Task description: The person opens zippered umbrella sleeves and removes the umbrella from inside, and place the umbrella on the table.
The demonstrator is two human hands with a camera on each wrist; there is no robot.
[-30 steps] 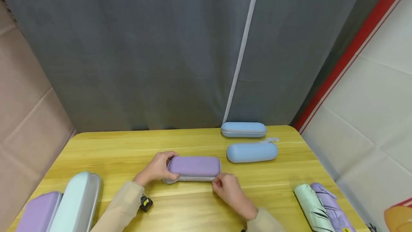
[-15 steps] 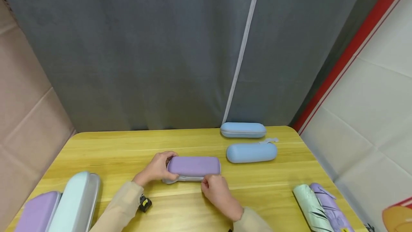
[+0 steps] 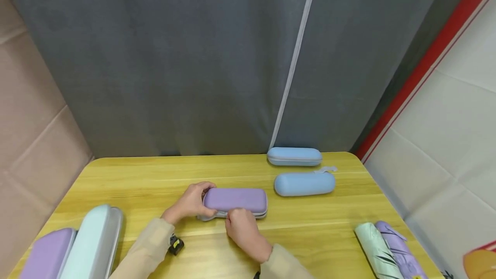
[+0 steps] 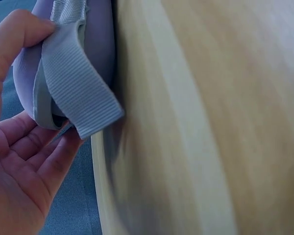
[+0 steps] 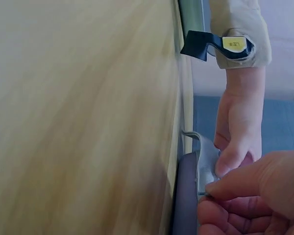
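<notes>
A purple zip case (image 3: 240,198) lies lengthwise on the wooden table, its grey zipper edge towards me. My left hand (image 3: 190,203) grips its left end, thumb in front and fingers behind. In the left wrist view that thumb (image 4: 27,30) rests on a grey ribbed strap (image 4: 81,81) at the case's end. Along the front zipper my right hand (image 3: 243,229) has curled fingers. Seen from the right wrist, the right thumb and forefinger (image 5: 245,183) pinch at the zipper beside the strap; the zipper pull itself is mostly hidden by them.
Two blue cases (image 3: 304,184) lie at the back right of the table (image 3: 155,175). A mint case (image 3: 87,244) and another purple case (image 3: 48,253) stand at the front left. Folded umbrellas, one mint (image 3: 377,249) and one purple (image 3: 401,251), lie at the front right.
My right hand has slid left along the front zipper, from the case's right corner to about its middle. The left hand has kept its grip on the left end.
</notes>
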